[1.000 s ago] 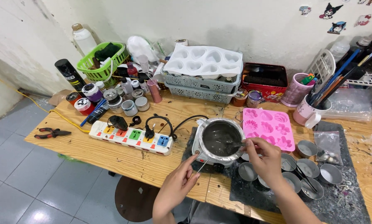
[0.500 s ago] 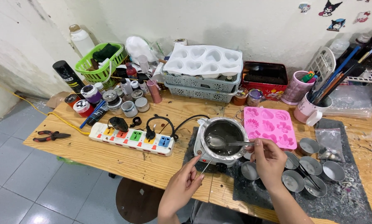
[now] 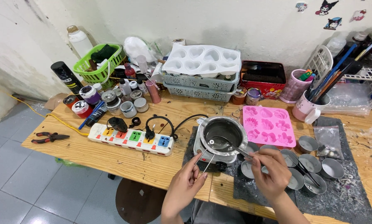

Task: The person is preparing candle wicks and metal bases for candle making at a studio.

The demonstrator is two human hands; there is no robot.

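Melting pot (image 3: pixel 224 132) handle pinched by left hand (image 3: pixel 186 181) fingers, right hand (image 3: pixel 271 170) stirring

Shiny metal melting pot (image 3: pixel 222 132); glossy pink silicone-looking mould (image 3: pixel 268 125); rough, stained wooden counter (image 3: pixel 123 159); matt dark mat (image 3: pixel 339 199); dull metal tins (image 3: pixel 314 164); smooth white plastic power strip (image 3: pixel 130 138).

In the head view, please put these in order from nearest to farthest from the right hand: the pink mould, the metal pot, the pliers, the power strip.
From the right hand:
1. Metal pot, just up-left of it on the small heater.
2. Pink mould, behind it on the table.
3. Power strip, further left, past the pot.
4. Pliers, at the table's far left edge.
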